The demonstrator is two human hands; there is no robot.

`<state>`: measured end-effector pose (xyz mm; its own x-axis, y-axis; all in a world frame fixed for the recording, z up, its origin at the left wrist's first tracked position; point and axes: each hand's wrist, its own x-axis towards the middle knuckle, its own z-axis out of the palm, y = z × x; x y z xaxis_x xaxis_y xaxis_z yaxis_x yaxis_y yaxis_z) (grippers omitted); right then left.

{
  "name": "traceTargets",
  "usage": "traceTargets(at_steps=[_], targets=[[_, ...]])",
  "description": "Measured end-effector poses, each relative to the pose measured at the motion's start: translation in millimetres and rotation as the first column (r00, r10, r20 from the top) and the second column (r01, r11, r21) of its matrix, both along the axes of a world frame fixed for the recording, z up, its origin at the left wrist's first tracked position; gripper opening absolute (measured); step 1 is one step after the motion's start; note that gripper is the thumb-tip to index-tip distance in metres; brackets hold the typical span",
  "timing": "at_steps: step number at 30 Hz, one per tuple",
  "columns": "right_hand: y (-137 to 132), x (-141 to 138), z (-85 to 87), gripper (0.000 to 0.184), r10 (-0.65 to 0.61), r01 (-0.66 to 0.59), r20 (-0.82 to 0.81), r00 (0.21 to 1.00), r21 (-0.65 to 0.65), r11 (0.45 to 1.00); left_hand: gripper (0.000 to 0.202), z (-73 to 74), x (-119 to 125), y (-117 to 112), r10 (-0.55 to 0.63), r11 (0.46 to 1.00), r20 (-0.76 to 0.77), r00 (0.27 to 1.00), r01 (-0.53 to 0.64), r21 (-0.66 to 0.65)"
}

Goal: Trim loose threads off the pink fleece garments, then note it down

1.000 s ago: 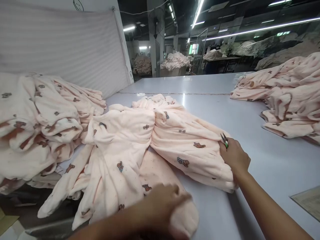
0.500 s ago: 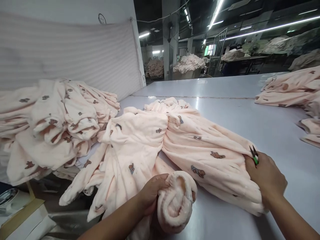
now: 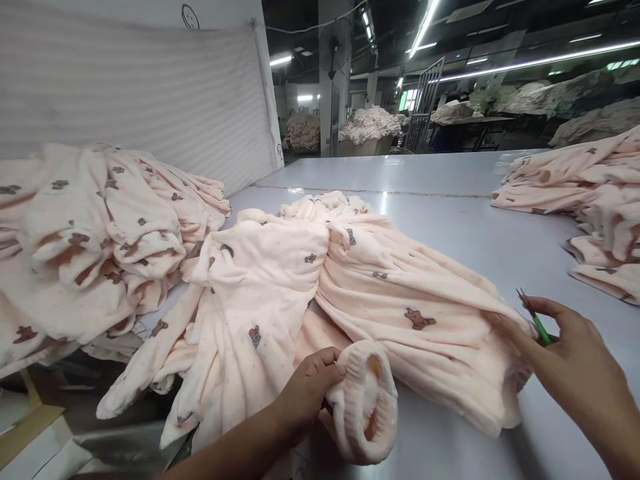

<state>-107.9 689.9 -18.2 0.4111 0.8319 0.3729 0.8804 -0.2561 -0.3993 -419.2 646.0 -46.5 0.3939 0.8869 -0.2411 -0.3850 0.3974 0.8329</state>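
A pale pink fleece garment with small bear prints lies spread over the table's near edge. My left hand is closed on its cuff, whose round opening faces me at the bottom middle. Toward the right, one long section of the garment stretches to my right hand. That hand holds small thread snips with green handles, dark tips pointing up and left. Its thumb lies by the garment's right edge; whether it presses the cloth I cannot tell.
A heap of similar garments lies at the left, and another pile at the right. A white sheet hangs behind the left heap. An open cardboard box is below the table at lower left.
My right hand has come off the garment's right end and moved right, the snips now held out between its fingers. My left hand has turned the cuff so its opening shows more.
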Motion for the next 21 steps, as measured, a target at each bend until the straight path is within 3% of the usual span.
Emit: traceTargets(at_steps=[2, 4, 5, 6, 7, 8, 9, 13, 18, 21], targets=[[-25.1, -20.9, 8.9, 0.051, 0.021, -0.02, -0.028, 0.999, 0.066, 0.998, 0.023, 2.2, 2.2, -0.6, -0.018, 1.0, -0.011, 1.0, 0.018, 0.018], [-50.3, -49.0, 9.6, 0.042, 0.169, -0.161, -0.087, 0.982, 0.091, 0.983, 0.027, 5.5, 4.9, -1.7, -0.029, 0.999, -0.017, 0.999, 0.029, 0.04], [-61.2, -64.0, 6.6, 0.032, 0.315, -0.305, -0.124, 0.941, 0.093, 0.948, 0.029, 7.3, 6.2, -2.4, -0.034, 0.998, -0.022, 0.999, 0.035, 0.053], [-70.2, -78.7, 1.8, 0.024, 0.542, -0.529, -0.19, 0.819, 0.118, 0.841, 0.03, 9.0, 7.3, -3.0, -0.039, 0.997, -0.025, 0.999, 0.041, 0.064], [-77.1, -92.1, -4.4, 0.024, 0.68, -0.679, -0.244, 0.691, 0.105, 0.727, 0.031, 10.4, 8.0, -3.5, -0.047, 0.996, -0.026, 0.999, 0.049, 0.072], [-81.7, -103.8, -11.2, 0.026, 0.731, -0.736, -0.306, 0.61, 0.124, 0.666, 0.032, 11.3, 8.2, -3.9, -0.055, 0.995, -0.024, 0.998, 0.057, 0.077], [-84.5, -113.4, -17.7, 0.03, 0.735, -0.749, -0.372, 0.567, 0.139, 0.648, 0.033, 11.4, 8.0, -4.1, -0.06, 0.995, -0.022, 0.998, 0.062, 0.076], [-84.5, -132.5, -28.7, 0.014, 0.64, -0.683, -0.551, 0.536, 0.163, 0.712, 0.033, 5.3, 5.3, -3.8, -0.062, 0.997, -0.004, 0.998, 0.062, 0.038], [-84.8, -131.6, -18.4, 0.029, 0.518, -0.614, -0.704, 0.486, 0.146, 0.775, 0.031, 1.2, 7.5, -1.2, 0.013, 0.999, 0.028, 1.0, -0.014, 0.044], [-89.5, -120.2, -24.5, 0.028, 0.437, -0.546, -0.748, 0.5, 0.12, 0.829, 0.024, 4.7, 9.8, 3.1, 0.122, 0.991, 0.061, 0.991, -0.125, 0.042]])
